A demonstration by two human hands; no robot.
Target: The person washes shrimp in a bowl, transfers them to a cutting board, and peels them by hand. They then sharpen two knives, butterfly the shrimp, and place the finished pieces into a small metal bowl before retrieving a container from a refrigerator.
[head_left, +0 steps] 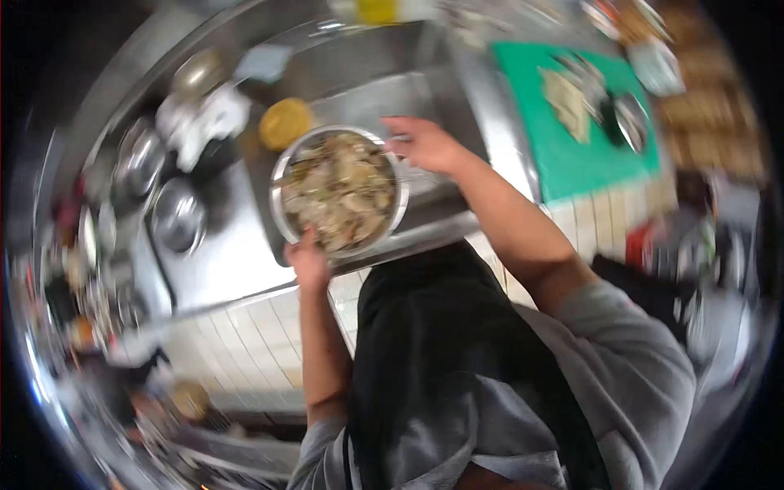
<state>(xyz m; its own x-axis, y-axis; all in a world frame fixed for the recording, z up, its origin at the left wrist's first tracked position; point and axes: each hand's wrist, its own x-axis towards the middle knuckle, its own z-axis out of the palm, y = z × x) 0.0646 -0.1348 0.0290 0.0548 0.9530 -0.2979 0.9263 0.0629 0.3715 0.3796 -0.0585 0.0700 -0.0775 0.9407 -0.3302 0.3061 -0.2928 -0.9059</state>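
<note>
Metal bowl (276, 192) is heaped with chopped food, held up over the near edge of the sink (371, 94), not set down anywhere. Left hand (309, 260) has the near rim in its grip, and right hand (425, 143) holds the far-right rim. Pots (175, 216) crowd the counter (220, 265) on the left. There's a yellow round thing (284, 122) just beyond the bowl and a cluttered green cutting board (572, 163) far right.

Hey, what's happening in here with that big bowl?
A person stands at a steel sink, holding a metal bowl full of pale, chopped-looking food. The left hand grips the near rim, and the right hand is at the far rim. A green cutting board lies to the right, and pots stand to the left. The picture is blurry.
</note>
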